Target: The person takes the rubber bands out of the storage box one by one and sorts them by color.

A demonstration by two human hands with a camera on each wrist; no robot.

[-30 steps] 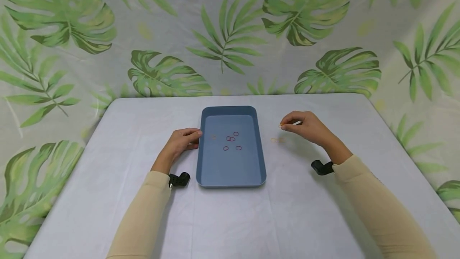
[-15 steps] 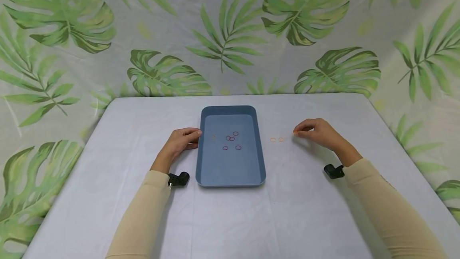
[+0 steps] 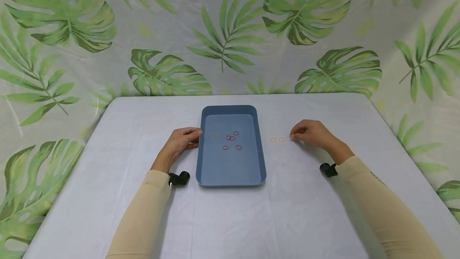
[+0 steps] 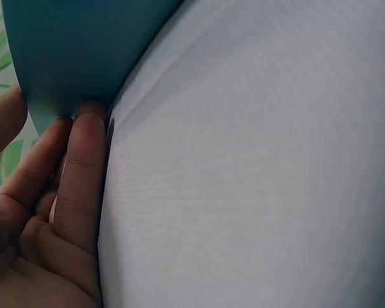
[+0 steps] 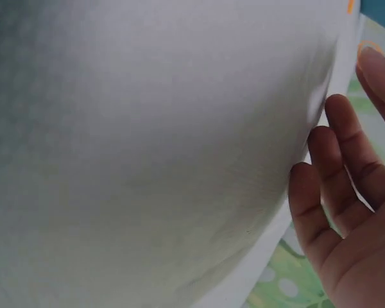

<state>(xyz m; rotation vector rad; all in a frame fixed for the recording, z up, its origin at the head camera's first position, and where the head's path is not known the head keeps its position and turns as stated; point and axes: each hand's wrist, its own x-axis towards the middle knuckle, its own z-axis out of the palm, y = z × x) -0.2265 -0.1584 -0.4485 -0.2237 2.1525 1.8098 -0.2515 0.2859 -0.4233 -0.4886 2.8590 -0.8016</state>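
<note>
My left hand (image 3: 179, 141) holds the left side of a shallow blue tray (image 3: 230, 175). In the left wrist view, fingers (image 4: 80, 173) lie against the outer tray wall (image 4: 77, 51) and another digit meets its rim. Between thumb and fingertips, my right hand (image 3: 316, 133) pinches a small orange rubber band (image 3: 291, 135), low over the table right of the tray. Part of that orange loop (image 5: 370, 46) shows at the thumb tip in the right wrist view. Just left of the fingertips, two orange rubber bands, one (image 3: 281, 139) beside the other (image 3: 273, 140), lie on the cloth.
Several red rubber bands, one of them (image 3: 238, 147) toward the right, lie inside the tray, two overlapping. A pale orange band (image 3: 213, 136) lies near the tray's left wall. White cloth (image 3: 230, 223) covers the table; a leaf-patterned curtain (image 3: 237, 23) hangs behind.
My right hand has moved right and down, away from the tray, then slightly back left, still pinching the orange band. My left hand and the tray have stayed put.
</note>
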